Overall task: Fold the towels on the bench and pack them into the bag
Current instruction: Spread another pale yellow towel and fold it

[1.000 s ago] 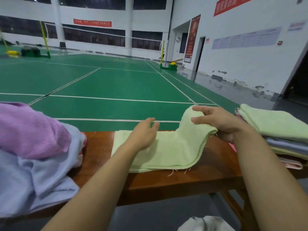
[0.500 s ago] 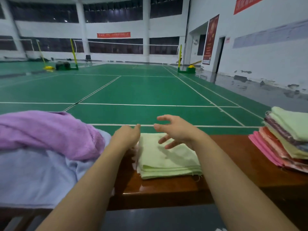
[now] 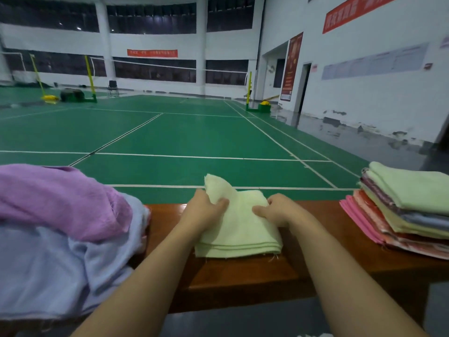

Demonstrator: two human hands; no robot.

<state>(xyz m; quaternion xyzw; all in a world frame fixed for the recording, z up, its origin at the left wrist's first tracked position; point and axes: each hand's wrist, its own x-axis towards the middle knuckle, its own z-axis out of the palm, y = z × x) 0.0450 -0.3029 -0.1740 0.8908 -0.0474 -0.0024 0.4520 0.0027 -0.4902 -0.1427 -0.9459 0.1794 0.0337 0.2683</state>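
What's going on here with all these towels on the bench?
A person is folding towels on a wooden bench beside a green sports court. Both hands grip a pale green towel, already folded small: the left hand lifts its far corner, the right hand holds the other side. A loose heap of purple and blue towels lies to the left; a neat folded stack sits on the right. No bag is clearly in view.

We see a green court floor [image 3: 184, 137] with white lines, a net [image 3: 170, 68] on yellow poles [image 3: 89, 71], a chair [image 3: 113, 87] and red banners [image 3: 152, 53].
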